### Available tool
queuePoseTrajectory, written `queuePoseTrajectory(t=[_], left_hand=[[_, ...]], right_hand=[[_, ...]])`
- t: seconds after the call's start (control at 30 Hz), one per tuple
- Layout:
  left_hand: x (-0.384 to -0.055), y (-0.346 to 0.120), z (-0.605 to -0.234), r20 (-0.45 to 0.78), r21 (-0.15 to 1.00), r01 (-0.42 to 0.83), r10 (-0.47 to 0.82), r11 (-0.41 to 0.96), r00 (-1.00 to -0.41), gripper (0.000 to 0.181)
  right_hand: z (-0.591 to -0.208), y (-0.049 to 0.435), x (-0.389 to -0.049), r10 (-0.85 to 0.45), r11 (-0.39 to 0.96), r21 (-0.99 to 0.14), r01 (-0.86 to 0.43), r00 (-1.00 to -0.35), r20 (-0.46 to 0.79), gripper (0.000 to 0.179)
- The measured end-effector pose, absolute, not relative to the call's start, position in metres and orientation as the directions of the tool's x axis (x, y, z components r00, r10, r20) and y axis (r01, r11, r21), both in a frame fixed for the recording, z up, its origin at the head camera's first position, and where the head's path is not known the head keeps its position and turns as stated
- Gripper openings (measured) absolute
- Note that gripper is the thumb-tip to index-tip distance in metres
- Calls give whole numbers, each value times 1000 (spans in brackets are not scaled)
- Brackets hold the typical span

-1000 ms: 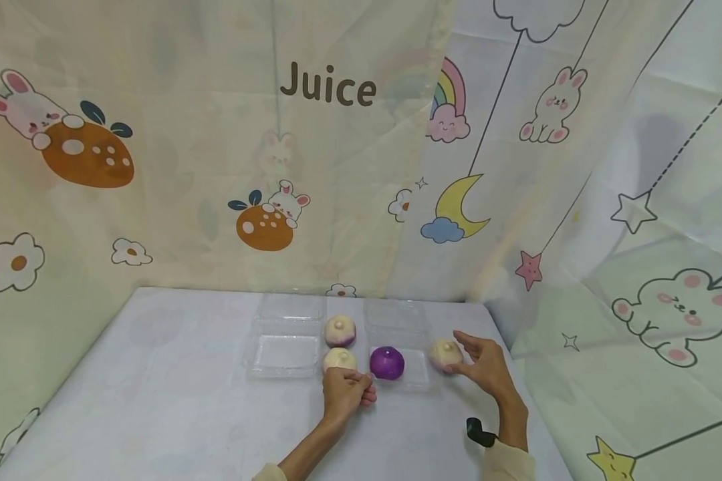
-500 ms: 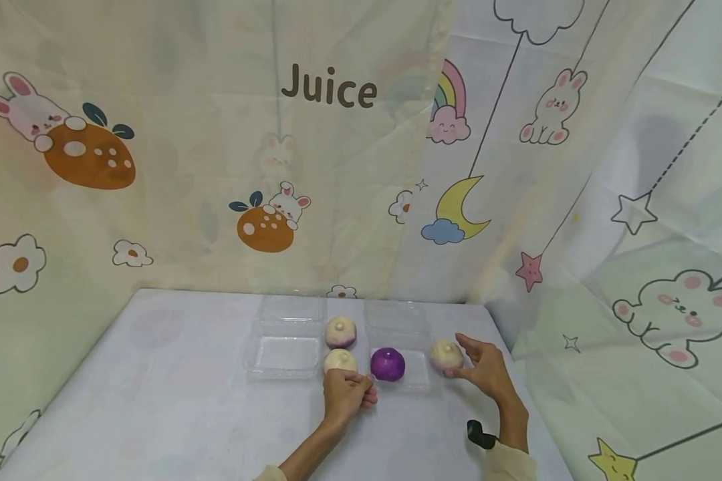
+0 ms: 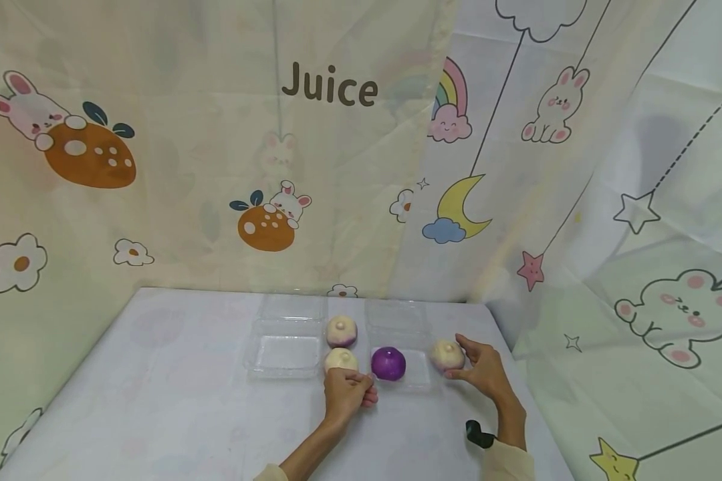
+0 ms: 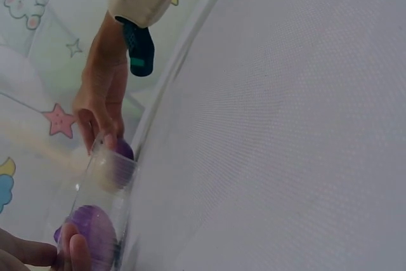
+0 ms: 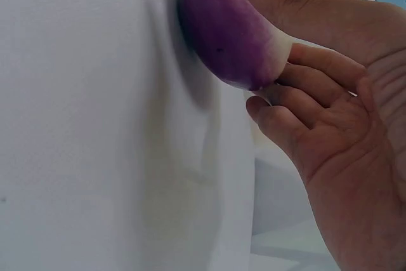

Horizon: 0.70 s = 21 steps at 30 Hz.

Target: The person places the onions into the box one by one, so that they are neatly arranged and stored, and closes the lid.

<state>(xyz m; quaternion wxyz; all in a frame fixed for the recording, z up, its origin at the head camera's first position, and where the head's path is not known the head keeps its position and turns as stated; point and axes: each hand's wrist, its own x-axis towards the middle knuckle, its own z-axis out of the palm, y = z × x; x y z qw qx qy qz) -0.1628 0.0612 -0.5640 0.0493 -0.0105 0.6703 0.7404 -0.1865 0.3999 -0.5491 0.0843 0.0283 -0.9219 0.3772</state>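
At the right of the head view, my right hand (image 3: 487, 364) holds a cream-and-purple turnip (image 3: 448, 355) between thumb and fingers. The right wrist view has the turnip's purple side (image 5: 231, 36) close over the white cloth, its shadow beside it. My left hand (image 3: 345, 397) pinches the front left edge of an open clear plastic box (image 3: 418, 377). Inside that box, at its left, sits a purple turnip (image 3: 388, 364); it shows through the wall in the left wrist view. Just beyond my left hand lies a cream turnip (image 3: 340, 359), partly hidden by the fingers.
A further cream turnip with a purple underside (image 3: 341, 331) lies between the two boxes. To its left stands another open clear box (image 3: 285, 354) with its lid (image 3: 291, 308) folded back. A printed curtain (image 3: 186, 167) rises behind the white table (image 3: 174, 401).
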Motion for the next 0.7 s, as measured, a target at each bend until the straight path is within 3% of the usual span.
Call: queuePoseTrajectory(t=[0.7], left_hand=[[-164, 60, -565, -92, 990, -98, 71, -97, -993, 15]], right_hand=[[-559, 397, -185, 43, 721, -686, -96, -982, 183, 94]])
